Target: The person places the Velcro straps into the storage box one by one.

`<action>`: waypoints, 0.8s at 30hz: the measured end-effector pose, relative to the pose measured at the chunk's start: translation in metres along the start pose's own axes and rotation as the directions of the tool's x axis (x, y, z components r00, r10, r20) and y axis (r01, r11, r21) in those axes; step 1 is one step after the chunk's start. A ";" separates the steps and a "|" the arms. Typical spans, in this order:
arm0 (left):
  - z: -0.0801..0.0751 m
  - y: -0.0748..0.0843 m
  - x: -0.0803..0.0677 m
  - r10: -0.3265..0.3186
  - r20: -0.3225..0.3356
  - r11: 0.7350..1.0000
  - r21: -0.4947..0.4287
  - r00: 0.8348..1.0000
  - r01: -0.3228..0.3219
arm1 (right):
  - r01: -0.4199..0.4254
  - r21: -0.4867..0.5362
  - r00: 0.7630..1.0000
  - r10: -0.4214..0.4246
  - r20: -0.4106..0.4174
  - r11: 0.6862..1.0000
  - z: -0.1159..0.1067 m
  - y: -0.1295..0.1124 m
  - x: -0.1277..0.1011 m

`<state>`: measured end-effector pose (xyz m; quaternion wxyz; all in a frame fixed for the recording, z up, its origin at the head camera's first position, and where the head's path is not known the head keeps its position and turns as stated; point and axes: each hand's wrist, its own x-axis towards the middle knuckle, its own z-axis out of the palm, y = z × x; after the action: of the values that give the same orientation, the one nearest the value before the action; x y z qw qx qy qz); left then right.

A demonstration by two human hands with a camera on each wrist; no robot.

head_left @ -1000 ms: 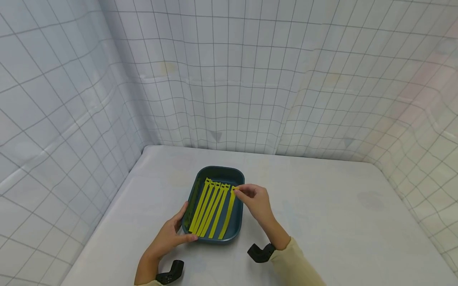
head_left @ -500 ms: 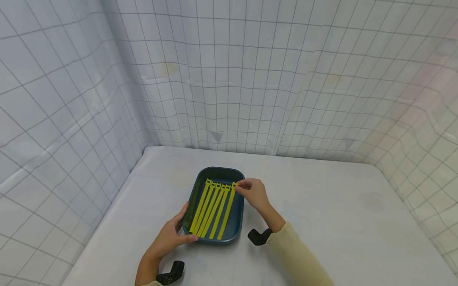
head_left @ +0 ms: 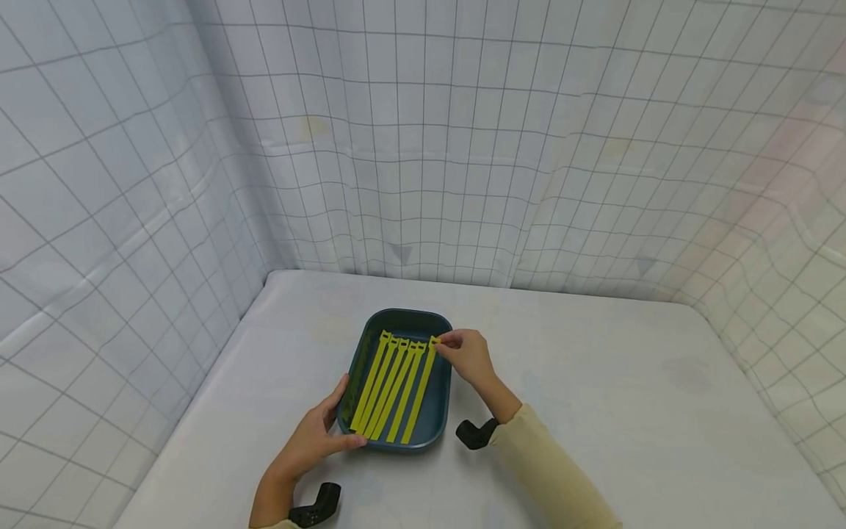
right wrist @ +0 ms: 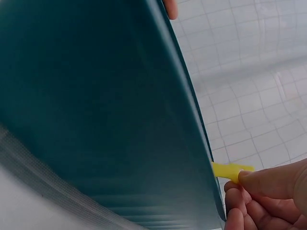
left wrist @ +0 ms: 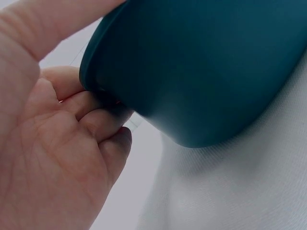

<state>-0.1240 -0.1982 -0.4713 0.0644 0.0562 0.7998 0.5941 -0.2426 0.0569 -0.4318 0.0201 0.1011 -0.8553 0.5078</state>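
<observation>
A dark teal tray (head_left: 438,411) stands on the white cloth, holding several yellow cable ties (head_left: 381,386) laid side by side, heads at the far end. My left hand (head_left: 311,441) grips the tray's near left corner, thumb on the near rim and fingers along the left side. In the left wrist view, the fingers (left wrist: 105,122) curl at the tray's rim. Between thumb and index finger, my right hand (head_left: 471,360) pinches the head of the rightmost yellow cable tie (head_left: 419,397) near the right rim. That tie's head (right wrist: 228,170) shows above the rim in the right wrist view.
White cloth (head_left: 634,397) covers the table. White grid-patterned curtains (head_left: 423,147) hang at the back and both sides. Black wrist devices (head_left: 319,505) sit on both wrists, and pale yellow sleeves (head_left: 551,470) cover the forearms.
My right hand has moved slightly away toward the tray's far end, drawing the rightmost cable tie along, and that tie lies straighter. The left hand and the tray stay in place.
</observation>
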 end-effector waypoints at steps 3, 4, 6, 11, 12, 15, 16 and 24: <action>0.000 -0.001 -0.001 0.000 -0.003 1.000 0.005 1.000 0.000 | 0.003 -0.007 1.000 -0.003 -0.015 1.000 0.002 0.001 0.001; -0.001 -0.001 -0.001 0.003 -0.004 1.000 0.005 1.000 -0.003 | 0.003 -0.010 1.000 -0.003 -0.021 1.000 0.002 0.001 0.001; -0.001 -0.001 -0.001 0.007 -0.006 1.000 0.003 1.000 -0.007 | 0.003 -0.013 1.000 -0.003 -0.031 1.000 0.003 0.002 0.002; -0.001 0.000 -0.002 0.010 -0.010 1.000 -0.005 1.000 -0.010 | -0.001 -0.020 0.999 0.000 -0.045 1.000 0.005 0.002 0.003; -0.001 0.000 -0.003 0.009 -0.010 1.000 -0.004 1.000 -0.009 | -0.002 -0.020 0.999 0.001 -0.046 1.000 0.005 0.002 0.003; -0.001 0.001 -0.003 0.002 -0.009 1.000 -0.001 1.000 -0.002 | -0.006 -0.023 0.999 0.005 -0.046 1.000 0.005 0.002 0.003; -0.001 0.001 -0.002 0.001 -0.009 1.000 0.001 1.000 -0.001 | -0.006 -0.024 0.999 0.005 -0.047 1.000 0.005 0.002 0.003; 0.000 0.002 -0.002 -0.001 -0.010 1.000 0.020 1.000 0.001 | 0.003 -0.031 0.998 -0.005 -0.055 1.000 0.003 0.001 0.002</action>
<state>-0.1224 -0.1980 -0.4698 0.0600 0.0533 0.8060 0.5865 -0.2442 0.0544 -0.4340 0.0460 0.0885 -0.8620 0.4970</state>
